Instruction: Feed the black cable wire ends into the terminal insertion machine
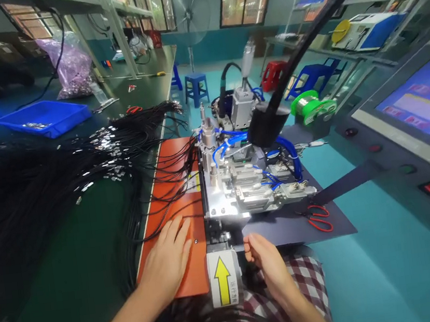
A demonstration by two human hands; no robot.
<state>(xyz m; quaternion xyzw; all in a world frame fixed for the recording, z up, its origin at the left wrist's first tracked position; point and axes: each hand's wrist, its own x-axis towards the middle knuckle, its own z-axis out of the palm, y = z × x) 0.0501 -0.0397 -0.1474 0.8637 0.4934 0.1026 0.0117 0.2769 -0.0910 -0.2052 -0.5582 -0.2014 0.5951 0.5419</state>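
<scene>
My left hand (169, 260) lies palm down on the orange board (192, 278), its fingers spread beside the ends of some black cables (163, 185). To the right, my right hand (264, 262) is curled with its fingertips pressed together, just right of the white cover with a yellow arrow (224, 280). What it holds, if anything, is too small to tell. In front of both hands stands the metal machine (249, 188) with blue tubes. Several black cables run across the orange board to the machine's left edge.
A large pile of black cables (46, 187) and a blue tray (47, 119) are on the left table. Red-handled pliers (319, 218) lie right of the machine. A control panel with a screen (424, 109) is at the right, beyond a green spool (310, 105).
</scene>
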